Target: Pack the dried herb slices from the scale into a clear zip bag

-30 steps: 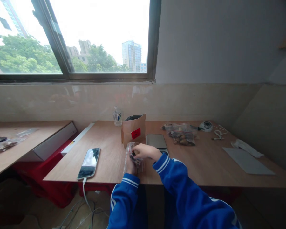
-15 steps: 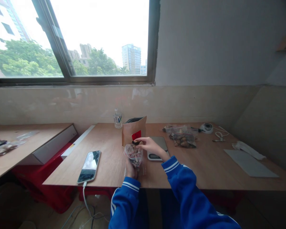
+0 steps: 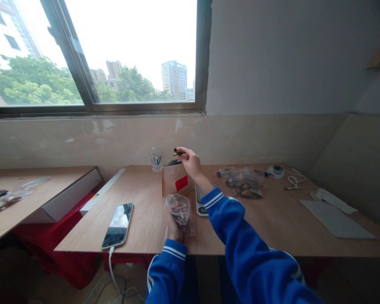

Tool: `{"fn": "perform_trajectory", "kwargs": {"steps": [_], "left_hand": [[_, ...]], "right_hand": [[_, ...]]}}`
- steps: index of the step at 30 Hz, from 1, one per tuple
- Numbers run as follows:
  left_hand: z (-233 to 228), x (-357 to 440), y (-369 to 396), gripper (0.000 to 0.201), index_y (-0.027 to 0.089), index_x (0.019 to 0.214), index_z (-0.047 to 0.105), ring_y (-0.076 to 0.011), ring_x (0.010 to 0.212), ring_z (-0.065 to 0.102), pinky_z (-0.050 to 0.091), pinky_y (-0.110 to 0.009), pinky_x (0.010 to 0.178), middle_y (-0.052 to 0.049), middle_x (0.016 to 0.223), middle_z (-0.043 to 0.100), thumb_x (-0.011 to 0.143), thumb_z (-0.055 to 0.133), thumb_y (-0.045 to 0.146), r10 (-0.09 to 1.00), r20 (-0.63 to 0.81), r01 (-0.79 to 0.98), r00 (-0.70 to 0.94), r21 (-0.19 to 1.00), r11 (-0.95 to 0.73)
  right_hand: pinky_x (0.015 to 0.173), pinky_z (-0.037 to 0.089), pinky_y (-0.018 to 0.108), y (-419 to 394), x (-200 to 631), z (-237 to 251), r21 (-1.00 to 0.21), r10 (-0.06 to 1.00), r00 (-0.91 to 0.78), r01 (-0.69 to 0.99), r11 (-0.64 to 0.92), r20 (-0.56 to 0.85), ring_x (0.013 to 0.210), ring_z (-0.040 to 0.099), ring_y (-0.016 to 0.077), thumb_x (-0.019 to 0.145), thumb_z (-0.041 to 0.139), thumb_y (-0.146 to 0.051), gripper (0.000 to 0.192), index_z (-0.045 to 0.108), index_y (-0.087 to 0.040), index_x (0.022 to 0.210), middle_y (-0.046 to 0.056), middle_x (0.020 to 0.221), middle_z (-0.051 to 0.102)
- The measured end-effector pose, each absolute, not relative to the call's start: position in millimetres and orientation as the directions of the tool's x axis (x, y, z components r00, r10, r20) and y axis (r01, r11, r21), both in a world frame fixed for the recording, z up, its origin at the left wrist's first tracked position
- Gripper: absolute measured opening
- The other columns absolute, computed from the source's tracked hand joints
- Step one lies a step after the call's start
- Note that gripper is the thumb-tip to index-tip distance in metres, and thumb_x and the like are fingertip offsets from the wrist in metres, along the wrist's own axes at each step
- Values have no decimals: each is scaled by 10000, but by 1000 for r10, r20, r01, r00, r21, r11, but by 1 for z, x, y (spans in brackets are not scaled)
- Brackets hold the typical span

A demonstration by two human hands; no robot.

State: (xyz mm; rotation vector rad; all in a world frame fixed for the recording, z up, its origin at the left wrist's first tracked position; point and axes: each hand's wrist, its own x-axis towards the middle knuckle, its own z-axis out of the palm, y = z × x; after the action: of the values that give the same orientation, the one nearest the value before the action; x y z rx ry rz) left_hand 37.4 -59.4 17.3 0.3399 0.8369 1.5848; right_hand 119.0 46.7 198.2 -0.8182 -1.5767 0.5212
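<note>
While my right hand (image 3: 191,162) pinches a dark bit (image 3: 178,152) near the paper bag's (image 3: 172,182) top, my left hand (image 3: 175,230) holds the clear bag (image 3: 179,209) in front. I think it's the carrying step; next needs careful aim.

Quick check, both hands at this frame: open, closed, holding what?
Left hand: closed around an open clear plastic bag.
Right hand: fingertips pinching small dark pieces, above the brown paper bag.

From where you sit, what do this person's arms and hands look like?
The long sleeves are blue, with paired white stripes at the cuffs and white trim farther up. The left hand and right hand are bare, without gloves.
</note>
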Motion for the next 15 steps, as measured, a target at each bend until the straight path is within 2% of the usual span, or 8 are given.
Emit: {"fn": "perform_trajectory", "kwargs": {"steps": [2, 4, 7, 11, 15], "left_hand": [[17, 37, -60, 353, 177, 983, 584, -112, 448, 486, 307, -212, 370, -15, 624, 589, 823, 482, 474, 947, -234, -728, -221, 686, -1], [17, 37, -59, 352, 178, 950, 587, -117, 455, 495, 308, -221, 375, -20, 632, 595, 814, 485, 486, 942, -249, -724, -225, 690, 9], [16, 37, -58, 340, 180, 916, 583, -127, 464, 514, 329, -227, 387, -21, 619, 592, 789, 512, 487, 937, -271, -721, -222, 692, 29], [16, 37, -57, 306, 178, 919, 579, -143, 504, 554, 399, -237, 435, -25, 623, 606, 786, 515, 447, 933, -287, -744, -219, 667, 31], [14, 36, -58, 262, 182, 930, 576, -123, 455, 510, 349, -223, 387, -15, 601, 599, 823, 466, 394, 936, -277, -751, -217, 661, 21]], "right_hand": [[952, 426, 302, 50, 113, 188, -692, 758, -72, 359, 626, 649, 1040, 585, 173, 816, 581, -190, 259, 618, -185, 1072, 80, 1092, 642], [957, 417, 306, 52, 111, 177, -667, 769, -90, 440, 601, 633, 1057, 571, 176, 843, 549, -205, 266, 596, -194, 1104, 87, 1112, 624], [938, 417, 289, 53, 116, 170, -631, 746, -142, 444, 636, 651, 1054, 563, 166, 868, 507, -204, 242, 573, -202, 1101, 74, 1109, 621], [880, 422, 252, 48, 125, 172, -554, 682, -291, 415, 722, 671, 987, 567, 148, 896, 466, -222, 182, 552, -195, 1054, 47, 1043, 629], [849, 409, 262, 41, 130, 175, -481, 721, -352, 562, 673, 597, 926, 551, 159, 954, 364, -317, 247, 568, -190, 1009, 58, 963, 625]]}}
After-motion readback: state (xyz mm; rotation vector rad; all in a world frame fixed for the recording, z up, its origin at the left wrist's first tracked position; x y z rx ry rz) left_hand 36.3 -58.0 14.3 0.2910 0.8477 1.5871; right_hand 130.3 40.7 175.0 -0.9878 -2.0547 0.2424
